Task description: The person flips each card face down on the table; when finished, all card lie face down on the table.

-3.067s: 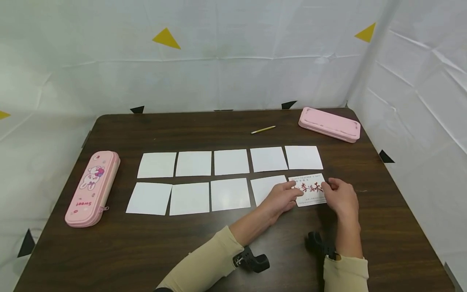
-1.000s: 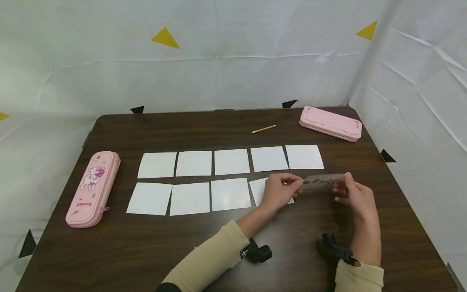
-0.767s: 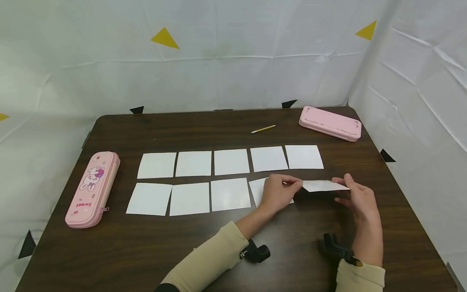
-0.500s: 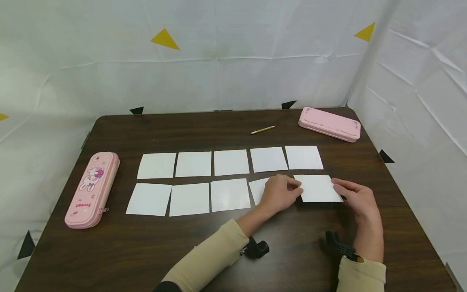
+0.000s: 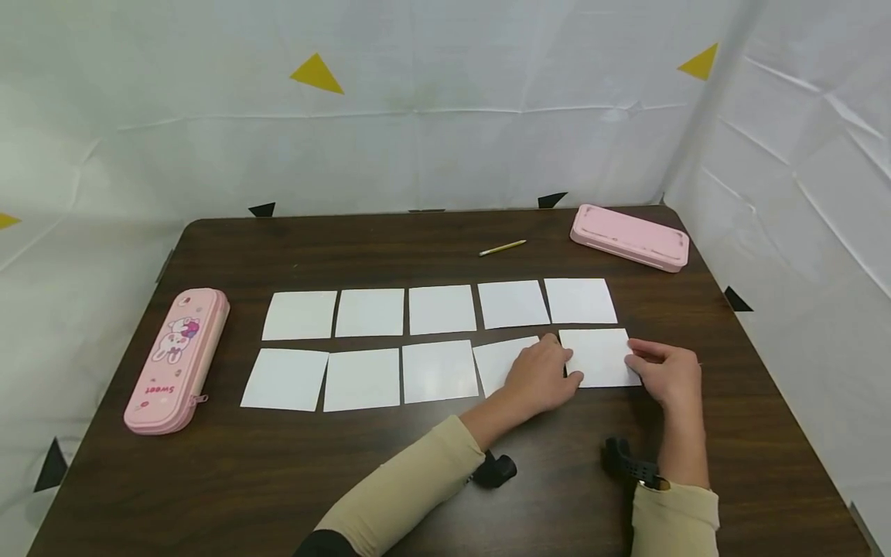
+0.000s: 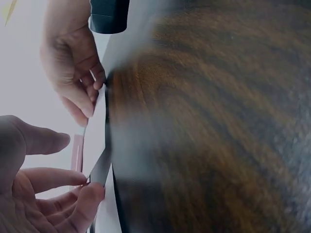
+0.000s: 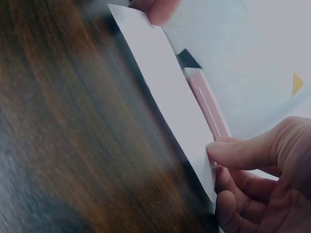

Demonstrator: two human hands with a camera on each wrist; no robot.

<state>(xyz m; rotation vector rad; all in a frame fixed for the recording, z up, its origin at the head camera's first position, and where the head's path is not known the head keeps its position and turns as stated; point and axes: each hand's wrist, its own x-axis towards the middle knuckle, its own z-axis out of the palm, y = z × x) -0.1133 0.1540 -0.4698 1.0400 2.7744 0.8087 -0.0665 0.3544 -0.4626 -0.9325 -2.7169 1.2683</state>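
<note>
A white card lies blank side up at the right end of the near row, apparently slightly raised at its near edge. My right hand pinches its right edge, the thumb on top and the other fingers beside and below in the right wrist view. At its left edge is my left hand, thumb and index finger spread apart, fingertips touching or very close to the edge. The left hand partly covers the neighbouring card. In the left wrist view the left hand's thumb stands off the card.
Several blank white cards form two rows on the dark wooden table. A pencil lies behind them. One pink pencil case sits at the back right, another pink pencil case at the left. White sheeting stands behind.
The card showed red printed characters, was lifted and flipped between both hands, and now lies blank side up. The left hand has loosened its pinch; the right hand has shifted slightly left.
</note>
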